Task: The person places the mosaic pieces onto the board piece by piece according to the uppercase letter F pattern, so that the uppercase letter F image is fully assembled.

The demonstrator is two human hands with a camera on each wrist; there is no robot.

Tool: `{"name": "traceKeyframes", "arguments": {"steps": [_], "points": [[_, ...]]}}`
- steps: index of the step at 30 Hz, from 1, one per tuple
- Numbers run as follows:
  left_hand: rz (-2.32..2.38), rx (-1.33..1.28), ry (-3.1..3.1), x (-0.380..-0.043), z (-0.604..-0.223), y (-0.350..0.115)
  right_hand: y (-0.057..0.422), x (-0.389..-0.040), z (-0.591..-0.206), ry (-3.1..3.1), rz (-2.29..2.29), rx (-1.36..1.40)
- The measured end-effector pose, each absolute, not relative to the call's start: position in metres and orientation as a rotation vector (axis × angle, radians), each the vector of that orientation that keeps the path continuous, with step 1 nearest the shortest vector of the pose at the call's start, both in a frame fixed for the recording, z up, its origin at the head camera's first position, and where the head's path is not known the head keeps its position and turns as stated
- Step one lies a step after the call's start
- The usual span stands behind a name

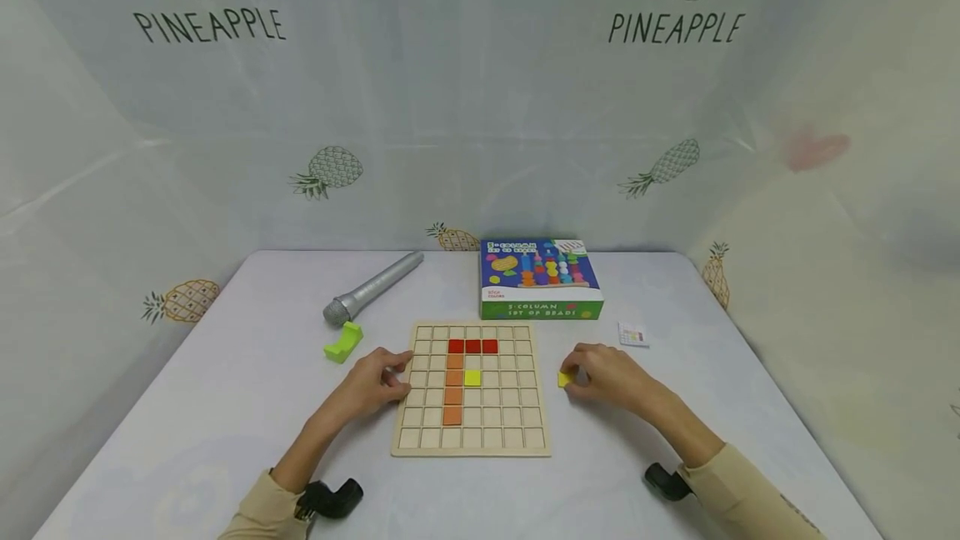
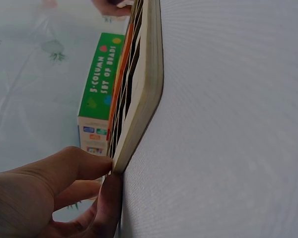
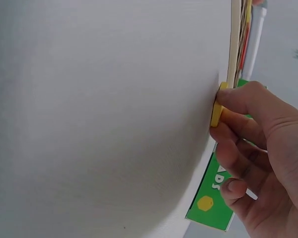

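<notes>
My left hand (image 1: 369, 383) rests at the left edge of a wooden grid board (image 1: 471, 447), thumb and fingertips touching its side. In the left wrist view, the thumb and a finger meet the board's rim (image 2: 146, 99). Three red tiles (image 1: 472, 347) lie in a row on the grid. A column of orange tiles (image 1: 453, 396) runs down from the leftmost red one, and a yellow tile (image 1: 472, 378) sits beside that column. To the right of the board, my right hand (image 1: 607, 375) pinches another yellow tile (image 3: 217, 106) between thumb and fingers, close over the tabletop.
Behind the board stands a blue and green bead-set box (image 1: 542, 280). A silver microphone (image 1: 375, 286) lies at the back left, with a lime-green curved piece (image 1: 344, 343) in front of it. A small white printed card (image 1: 633, 335) lies beyond the right hand.
</notes>
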State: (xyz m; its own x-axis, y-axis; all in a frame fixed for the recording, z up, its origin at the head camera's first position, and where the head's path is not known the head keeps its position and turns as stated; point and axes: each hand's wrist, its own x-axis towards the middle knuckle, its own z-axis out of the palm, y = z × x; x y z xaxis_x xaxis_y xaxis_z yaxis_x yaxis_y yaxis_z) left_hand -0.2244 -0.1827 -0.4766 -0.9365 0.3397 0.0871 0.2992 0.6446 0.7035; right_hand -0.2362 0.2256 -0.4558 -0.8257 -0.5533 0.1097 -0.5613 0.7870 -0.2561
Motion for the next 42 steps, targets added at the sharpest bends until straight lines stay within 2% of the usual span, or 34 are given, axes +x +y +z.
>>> {"name": "traceKeyframes", "arguments": {"steps": [10, 30, 42], "points": [[1.189, 0.541, 2.799, -0.225, -0.477, -0.182, 0.210, -0.241, -0.450, -2.871, 0.425, 1.016], [1.177, 0.525, 2.811, -0.223, -0.475, -0.181, 0.139, -0.249, -0.448, -2.873, 0.395, 1.200], [1.164, 0.528, 2.819, -0.224, -0.475, -0.181, 0.124, -0.254, -0.449, -2.918, 0.404, 1.233]]}}
